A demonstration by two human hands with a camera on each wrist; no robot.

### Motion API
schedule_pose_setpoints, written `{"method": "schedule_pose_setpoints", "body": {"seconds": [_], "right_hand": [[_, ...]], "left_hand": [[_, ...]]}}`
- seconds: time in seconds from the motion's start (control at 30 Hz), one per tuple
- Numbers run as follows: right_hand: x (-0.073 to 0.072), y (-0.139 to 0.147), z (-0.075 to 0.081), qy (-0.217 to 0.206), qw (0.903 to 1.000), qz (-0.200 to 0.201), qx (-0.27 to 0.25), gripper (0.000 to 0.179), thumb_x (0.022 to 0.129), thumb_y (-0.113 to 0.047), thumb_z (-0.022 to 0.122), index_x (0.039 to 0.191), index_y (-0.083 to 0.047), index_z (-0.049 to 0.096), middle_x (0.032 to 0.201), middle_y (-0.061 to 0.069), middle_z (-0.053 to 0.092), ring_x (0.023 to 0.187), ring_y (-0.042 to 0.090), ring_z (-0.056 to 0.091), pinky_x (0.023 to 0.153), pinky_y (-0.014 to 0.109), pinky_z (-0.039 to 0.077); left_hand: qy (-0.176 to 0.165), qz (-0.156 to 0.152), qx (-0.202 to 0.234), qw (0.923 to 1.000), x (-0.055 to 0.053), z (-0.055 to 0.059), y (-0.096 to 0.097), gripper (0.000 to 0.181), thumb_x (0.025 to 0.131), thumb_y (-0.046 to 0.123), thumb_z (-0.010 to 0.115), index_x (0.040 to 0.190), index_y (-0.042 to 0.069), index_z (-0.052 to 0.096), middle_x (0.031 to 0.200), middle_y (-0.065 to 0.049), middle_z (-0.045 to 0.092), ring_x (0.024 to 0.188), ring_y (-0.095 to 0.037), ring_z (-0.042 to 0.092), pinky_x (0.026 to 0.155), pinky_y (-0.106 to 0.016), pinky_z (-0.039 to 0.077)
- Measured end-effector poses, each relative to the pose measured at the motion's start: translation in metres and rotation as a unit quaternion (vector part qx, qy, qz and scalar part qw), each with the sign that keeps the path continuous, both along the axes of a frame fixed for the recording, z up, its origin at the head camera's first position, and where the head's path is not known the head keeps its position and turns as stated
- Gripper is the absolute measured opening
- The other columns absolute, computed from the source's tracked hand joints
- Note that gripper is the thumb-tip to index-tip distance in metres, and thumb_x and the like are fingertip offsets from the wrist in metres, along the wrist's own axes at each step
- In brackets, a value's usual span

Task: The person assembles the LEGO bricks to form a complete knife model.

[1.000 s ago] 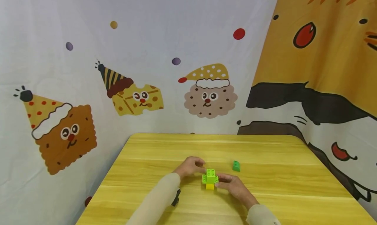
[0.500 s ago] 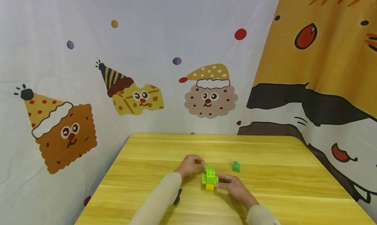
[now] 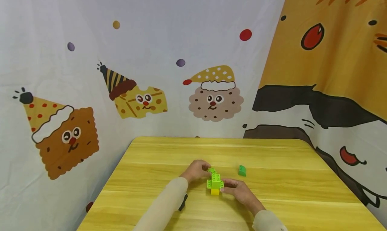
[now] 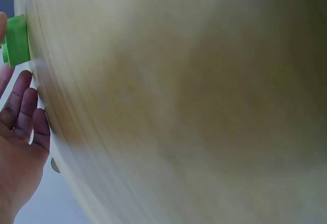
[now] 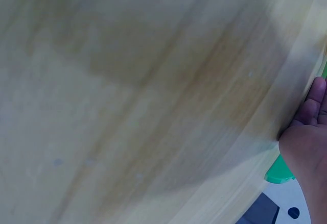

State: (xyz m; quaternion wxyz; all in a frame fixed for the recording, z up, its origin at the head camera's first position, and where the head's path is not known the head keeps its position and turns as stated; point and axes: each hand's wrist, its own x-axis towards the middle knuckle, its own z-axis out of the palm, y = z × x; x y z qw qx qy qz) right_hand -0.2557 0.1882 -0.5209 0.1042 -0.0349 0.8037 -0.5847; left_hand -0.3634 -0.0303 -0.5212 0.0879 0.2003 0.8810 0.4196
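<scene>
A small stack of toy building bricks (image 3: 215, 181), lime green on top of a yellow base, stands upright on the table. My right hand (image 3: 240, 191) holds its right side between thumb and fingers. Just behind the stack, my left hand (image 3: 195, 170) pinches a lime green brick (image 3: 211, 170) with its studs up. Whether that brick touches the stack I cannot tell. The left wrist view shows a green brick (image 4: 18, 40) between thumb and fingers, the other fingers loosely bent. In the right wrist view, only part of the right hand (image 5: 306, 132) shows at the edge.
A darker green brick (image 3: 242, 170) with a sloped side lies on the wooden table (image 3: 287, 177), behind and right of the stack. Beneath the left forearm is a black strap-like item (image 3: 183, 202). A printed cloth (image 3: 169, 29) hangs behind the table.
The lime brick in my left hand has come into sight behind the stack and now lies slightly farther left, its studs showing. My right hand and the stack have hardly moved.
</scene>
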Motion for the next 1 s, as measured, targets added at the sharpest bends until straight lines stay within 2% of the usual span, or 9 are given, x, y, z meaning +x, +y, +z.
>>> {"method": "schedule_pose_setpoints", "body": {"seconds": [0.17,0.33,0.5,0.67,1.0], "right_hand": [[-0.001,-0.001,-0.001,-0.002,1.0000,0.002,-0.001,0.058,0.085,-0.034,0.079,0.131,-0.002,0.063,0.126,0.014,0.065,0.114,0.030,0.059,0.098,0.054,0.044],[0.000,0.000,0.000,-0.003,1.0000,0.003,-0.001,0.057,0.086,-0.033,0.079,0.131,-0.001,0.063,0.126,0.014,0.065,0.114,0.030,0.059,0.099,0.054,0.044],[0.000,0.000,0.000,-0.004,1.0000,-0.001,0.000,0.058,0.086,-0.033,0.079,0.131,-0.001,0.062,0.127,0.014,0.064,0.115,0.031,0.058,0.099,0.054,0.043],[0.000,-0.001,0.000,-0.005,1.0000,-0.006,0.005,0.059,0.085,-0.035,0.079,0.132,-0.002,0.062,0.128,0.015,0.063,0.116,0.031,0.058,0.099,0.054,0.043],[0.001,-0.001,0.000,-0.001,1.0000,-0.007,0.003,0.058,0.086,-0.031,0.078,0.133,-0.001,0.061,0.128,0.016,0.062,0.116,0.032,0.057,0.099,0.054,0.044]], "left_hand": [[0.009,0.001,-0.012,0.9999,0.000,-0.002,0.002,0.029,0.082,0.017,0.083,0.109,0.012,0.075,0.101,0.006,0.066,0.091,-0.009,0.060,0.083,-0.029,0.052],[0.010,0.009,-0.002,0.9999,0.000,-0.003,-0.001,0.025,0.081,0.018,0.084,0.104,0.012,0.076,0.093,0.007,0.066,0.083,-0.008,0.059,0.075,-0.027,0.052],[0.030,0.025,0.004,0.9992,-0.003,-0.004,-0.008,0.022,0.082,0.022,0.083,0.101,0.014,0.076,0.093,0.008,0.067,0.085,-0.009,0.059,0.078,-0.031,0.052],[0.056,0.029,0.011,0.9979,-0.009,-0.006,-0.018,0.023,0.084,0.026,0.082,0.102,0.015,0.075,0.092,0.009,0.067,0.086,-0.009,0.060,0.079,-0.032,0.051],[0.045,0.036,0.056,0.9968,-0.010,0.009,-0.033,0.028,0.089,0.022,0.075,0.114,0.010,0.072,0.097,0.004,0.065,0.090,-0.015,0.059,0.080,-0.037,0.051]]}}
